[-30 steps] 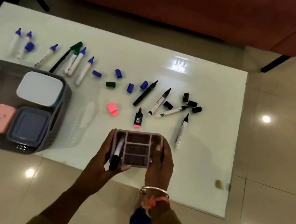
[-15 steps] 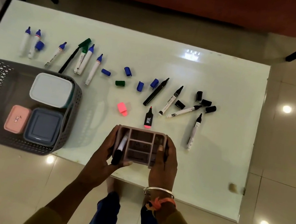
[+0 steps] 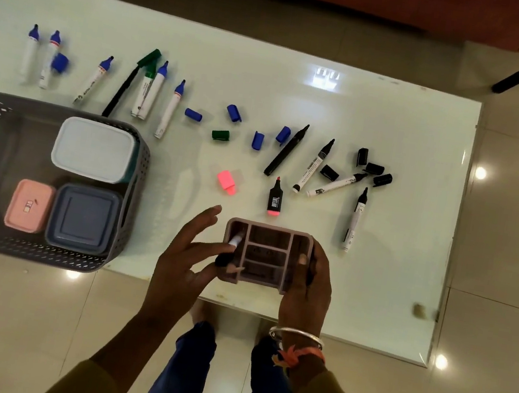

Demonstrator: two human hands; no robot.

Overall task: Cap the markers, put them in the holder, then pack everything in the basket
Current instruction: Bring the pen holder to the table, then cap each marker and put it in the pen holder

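A mauve compartment holder (image 3: 273,229) stands near the white table's front edge. My right hand (image 3: 307,284) grips its right side. A black-capped white marker (image 3: 233,245) leans in its left compartment. My left hand (image 3: 187,253) is just left of the holder with fingers spread; its thumb tip touches the front wall. Uncapped blue markers (image 3: 170,109) and a green one (image 3: 146,85) lie at the back left, uncapped black markers (image 3: 315,166) at the right. Loose blue caps (image 3: 193,114), a green cap (image 3: 220,135), black caps (image 3: 373,168), a pink cap (image 3: 226,182) and a pink highlighter (image 3: 275,198) lie between them.
A grey lattice basket (image 3: 142,158) sits at the table's left front corner and holds a white-lidded box (image 3: 93,148), a pink box (image 3: 27,205) and a grey-blue box (image 3: 82,220). The table (image 3: 373,280) ends close by on the right, over tiled floor.
My left hand has let go of the holder's left side and spread its fingers. The capped marker stays in the left compartment. The right hand keeps its grip.
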